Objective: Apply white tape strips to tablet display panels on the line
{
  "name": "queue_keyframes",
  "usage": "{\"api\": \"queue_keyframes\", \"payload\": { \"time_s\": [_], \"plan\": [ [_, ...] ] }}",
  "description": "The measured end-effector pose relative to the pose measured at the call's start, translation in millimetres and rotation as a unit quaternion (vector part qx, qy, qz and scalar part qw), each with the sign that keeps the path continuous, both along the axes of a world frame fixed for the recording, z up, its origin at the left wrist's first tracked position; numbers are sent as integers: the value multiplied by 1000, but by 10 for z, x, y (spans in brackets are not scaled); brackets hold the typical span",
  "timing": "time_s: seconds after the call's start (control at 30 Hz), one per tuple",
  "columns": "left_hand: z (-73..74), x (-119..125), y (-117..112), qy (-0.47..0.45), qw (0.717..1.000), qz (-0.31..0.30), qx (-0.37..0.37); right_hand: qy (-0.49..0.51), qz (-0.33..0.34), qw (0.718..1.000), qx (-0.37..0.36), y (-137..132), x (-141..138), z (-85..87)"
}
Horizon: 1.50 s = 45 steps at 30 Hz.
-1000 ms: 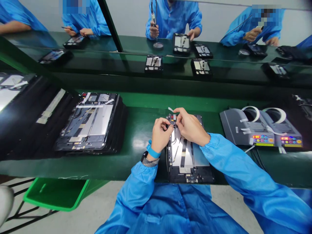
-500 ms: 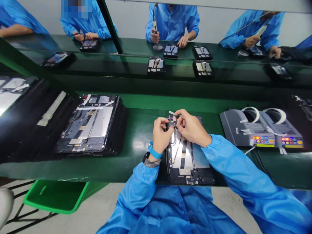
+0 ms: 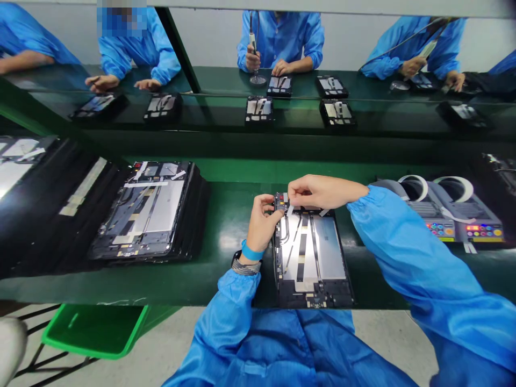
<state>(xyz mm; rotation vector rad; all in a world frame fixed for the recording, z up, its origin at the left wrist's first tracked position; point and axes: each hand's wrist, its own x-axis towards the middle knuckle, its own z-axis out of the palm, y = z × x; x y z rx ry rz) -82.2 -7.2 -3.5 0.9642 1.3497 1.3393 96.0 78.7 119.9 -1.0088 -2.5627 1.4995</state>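
Observation:
An opened tablet (image 3: 310,252) with bare metal plates and cables lies on the green bench in front of me. My left hand (image 3: 262,223) grips the tablet's top left corner, fingers curled against its edge. My right hand (image 3: 318,191) reaches over the top edge and pinches a small white strip of tape (image 3: 289,207) down on a component there. Both arms wear blue sleeves, and a blue band sits on my left wrist.
A stack of opened tablets (image 3: 149,212) lies to the left. Two grey tape dispensers (image 3: 447,212) stand on the right. Across the bench, several people in blue coats (image 3: 282,37) work on small devices (image 3: 258,110). A green bin (image 3: 94,328) hangs below the bench.
My right arm has swung outward and lifted, uncovering the tablet's middle. The fingers stay at the top edge with the tape. The left hand has barely moved.

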Motion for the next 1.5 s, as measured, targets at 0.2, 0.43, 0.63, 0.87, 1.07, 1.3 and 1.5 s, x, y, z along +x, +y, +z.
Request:
{"api": "queue_keyframes", "payload": {
  "time_s": [0.2,0.43,0.63,0.87,1.07,1.3,1.5],
  "plan": [
    [-26,-20,12,-13,1000,-10,-13,-44,38,998,20,175,-154,-44],
    [-29,-13,12,-21,1000,-10,-17,-87,51,995,10,218,-189,-139],
    [-31,-12,15,-15,1000,-12,-14,-100,52,993,27,208,-211,-75],
    [-32,-8,15,-10,1000,-7,-16,-109,58,991,51,237,-264,-63],
    [-25,-10,19,-7,1000,-9,-24,-119,35,991,50,203,-285,-77],
    [-22,-12,16,-5,1000,-8,-27,-136,27,989,51,186,-310,-44],
    [-11,-14,17,-13,999,-11,-32,-143,35,988,49,218,-308,-68]
  ]
}}
